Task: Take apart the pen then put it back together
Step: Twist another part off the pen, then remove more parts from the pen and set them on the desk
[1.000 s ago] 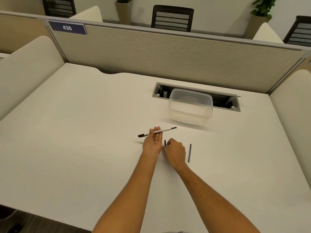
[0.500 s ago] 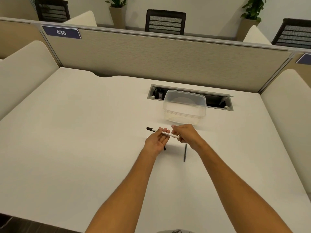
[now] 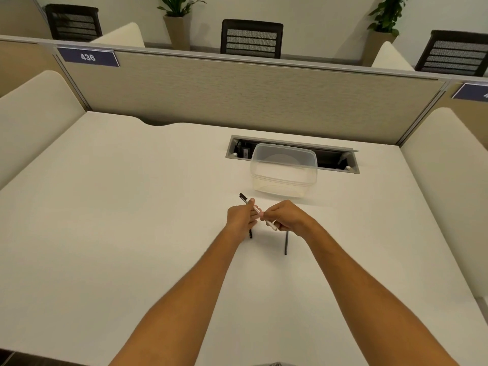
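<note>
- The thin white pen barrel with a black tip is held above the white bench, between both hands, tilted from upper left to lower right.
- The left hand pinches the barrel near its black end; the fingers are pressed together around it.
- The right hand is closed on the lower white end, which sticks out a little under the fingers. I cannot tell whether a small part is also inside this hand.
- A thin dark refill rod lies flat on the bench just under the right wrist, and a short black piece lies under the left hand, partly hidden.
- I judge the pen is light and stiff, with smooth plastic that can slip; the loose parts are thin and may roll.
- It is better to hold the barrel near both ends and turn gently, not bend.
- A clear plastic container stands further back, apart from the hands.
</note>
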